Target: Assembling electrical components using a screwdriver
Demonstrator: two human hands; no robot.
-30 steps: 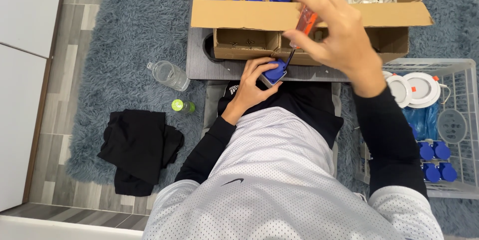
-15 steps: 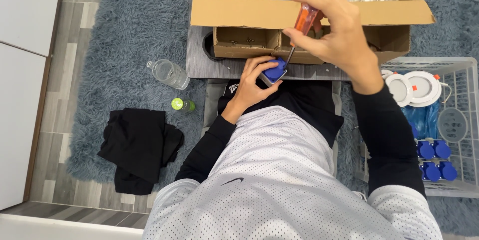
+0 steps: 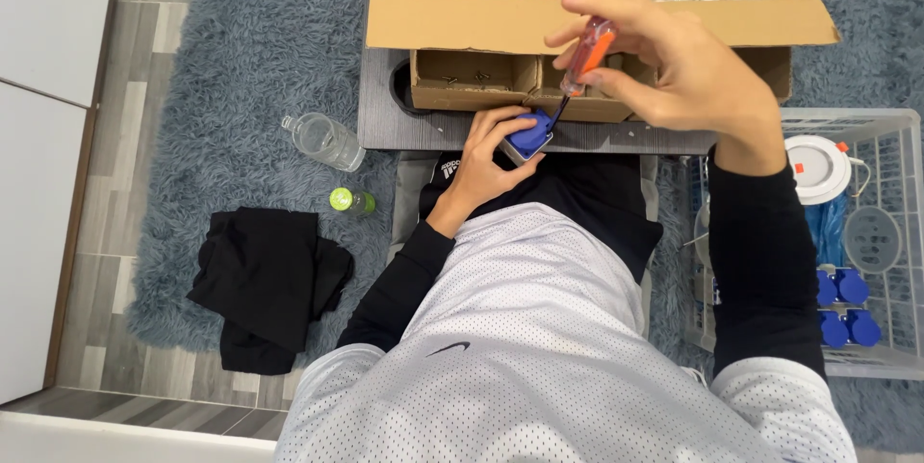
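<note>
At centre frame the left hand (image 3: 486,167) stays closed around the blue part (image 3: 528,133) on the lap, unmoved; just above, the right hand (image 3: 674,73) pinches the orange screwdriver (image 3: 584,51), tip still on the part, so the screwing carries on before the cardboard box (image 3: 462,22)

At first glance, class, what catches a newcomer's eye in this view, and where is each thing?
At centre, the right hand holds an orange-handled screwdriver, tip down on a small blue part gripped by the left hand. Behind them an open cardboard box holds more blue parts and white ones. Left, on the grey rug, lie a clear bottle and a black cloth; right, a white wire basket.
</note>
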